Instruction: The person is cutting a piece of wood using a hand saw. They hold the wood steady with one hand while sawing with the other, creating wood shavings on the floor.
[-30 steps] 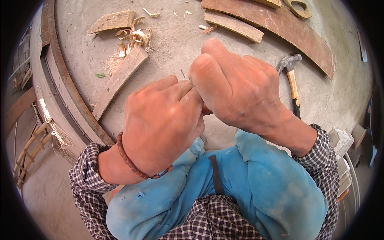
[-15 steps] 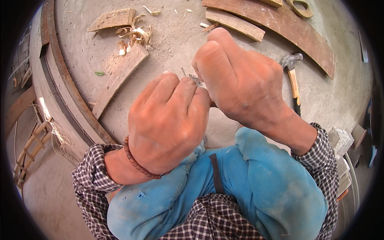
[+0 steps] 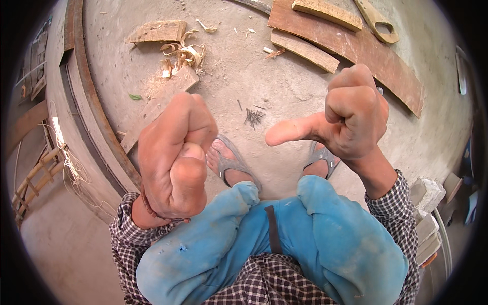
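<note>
My left hand [image 3: 177,155] is closed in a fist above the floor, thumb folded against the fingers; whatever it may hold is hidden. My right hand [image 3: 351,114] has its fingers curled in and its thumb stretched out to the left, with nothing visible in it. Between and beyond the hands, a small pile of dark nails [image 3: 252,118] lies on the concrete floor, apart from both hands. Behind my right hand the hammer is hidden, apart from a small bit of metal at its edge.
Wood shavings [image 3: 185,53] lie by a short board [image 3: 157,31] and a long plank [image 3: 140,124] at left. At far right are a brown board [image 3: 325,38], wood strips [image 3: 305,51] and a handsaw [image 3: 378,25]. A metal-edged channel [image 3: 94,101] runs along the left; white blocks [image 3: 428,195] stand at right.
My hands have moved apart, left hand to the left and right hand to the right, and both have turned over. The nail pile and my sandalled feet now show between them.
</note>
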`<state>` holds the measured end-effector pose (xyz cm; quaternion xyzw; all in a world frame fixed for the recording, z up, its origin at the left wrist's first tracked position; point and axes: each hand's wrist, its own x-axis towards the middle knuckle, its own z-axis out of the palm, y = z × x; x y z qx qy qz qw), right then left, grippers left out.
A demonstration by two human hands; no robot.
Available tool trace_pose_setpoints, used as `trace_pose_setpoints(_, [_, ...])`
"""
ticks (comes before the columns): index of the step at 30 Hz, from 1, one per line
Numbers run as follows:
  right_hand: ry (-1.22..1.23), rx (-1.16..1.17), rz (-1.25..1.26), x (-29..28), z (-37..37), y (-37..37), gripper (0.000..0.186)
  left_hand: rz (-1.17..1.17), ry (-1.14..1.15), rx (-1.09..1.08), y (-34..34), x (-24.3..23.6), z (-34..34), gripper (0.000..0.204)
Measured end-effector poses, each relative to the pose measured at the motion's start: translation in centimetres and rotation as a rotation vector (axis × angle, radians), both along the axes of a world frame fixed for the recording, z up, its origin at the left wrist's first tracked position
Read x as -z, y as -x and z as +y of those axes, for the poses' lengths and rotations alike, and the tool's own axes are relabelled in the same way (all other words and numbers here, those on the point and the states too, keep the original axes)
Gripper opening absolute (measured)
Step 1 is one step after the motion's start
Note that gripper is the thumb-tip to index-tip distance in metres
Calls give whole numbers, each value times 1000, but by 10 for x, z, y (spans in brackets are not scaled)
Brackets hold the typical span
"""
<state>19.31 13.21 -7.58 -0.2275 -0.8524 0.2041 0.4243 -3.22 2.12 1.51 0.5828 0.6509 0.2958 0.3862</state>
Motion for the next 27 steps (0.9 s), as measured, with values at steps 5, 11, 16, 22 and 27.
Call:
trace_pose_setpoints(5, [-46,-51,-20,-7,-2,-7,71,-95,16,-28,-8,1,4,43])
trace_pose_setpoints(11, [-67,-86,-54,-14,-5,-14,58,-222,-46,48,-10,3,12,26])
trace_pose_setpoints(16, [-88,-118,-94,-20,-5,-17,49,-389,-35,-136,-38,6,11,26])
trace_pose_setpoints(22, [-87,-106,-120,-27,-10,-15,43,-409,98,138,-28,7,16,35])
trace_pose_setpoints(27, [-106,-145,-138,-31,-8,-19,39,-452,147,72,-31,6,9,24])
